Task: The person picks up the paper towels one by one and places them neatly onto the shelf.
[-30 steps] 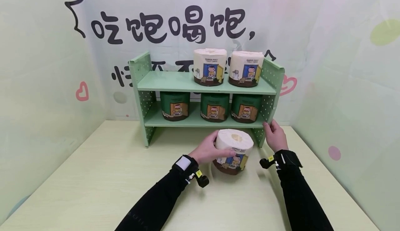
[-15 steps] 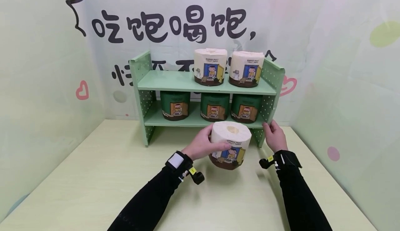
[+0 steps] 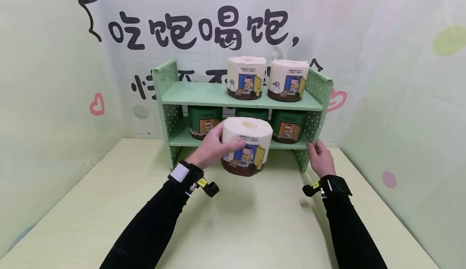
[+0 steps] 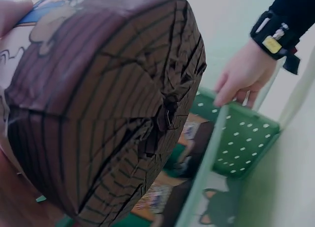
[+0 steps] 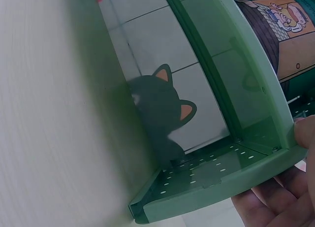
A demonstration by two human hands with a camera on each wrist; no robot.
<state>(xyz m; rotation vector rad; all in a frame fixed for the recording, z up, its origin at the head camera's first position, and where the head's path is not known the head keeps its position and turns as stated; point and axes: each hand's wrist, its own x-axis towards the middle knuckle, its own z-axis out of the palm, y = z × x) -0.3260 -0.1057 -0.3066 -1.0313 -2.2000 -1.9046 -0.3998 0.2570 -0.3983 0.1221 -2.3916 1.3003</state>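
Note:
A white-wrapped toilet paper roll (image 3: 251,135) is gripped in my left hand (image 3: 212,144), the thumb across its printed front. It hangs above the table, before the shelf's lower tier. The left wrist view shows its brown, pleated underside (image 4: 128,99) up close. My right hand (image 3: 321,158) holds the right side panel of the green two-tier shelf (image 3: 200,95) near its lower corner. In the right wrist view, the thumb (image 5: 305,132) lies on the panel's front edge and the fingers (image 5: 270,202) are on its outer side.
Two white toilet paper rolls (image 3: 246,78) stand on the upper tier toward the right. Below them are three green-wrapped rolls (image 3: 289,126), the middle one mostly hidden by the held roll. A pale wooden table (image 3: 233,228) lies under the shelf, with a printed backdrop (image 3: 204,2) behind.
My left hand has lifted the white toilet paper roll off the table area and carried it up and to the left, toward the shelf. My right hand keeps its hold on the shelf.

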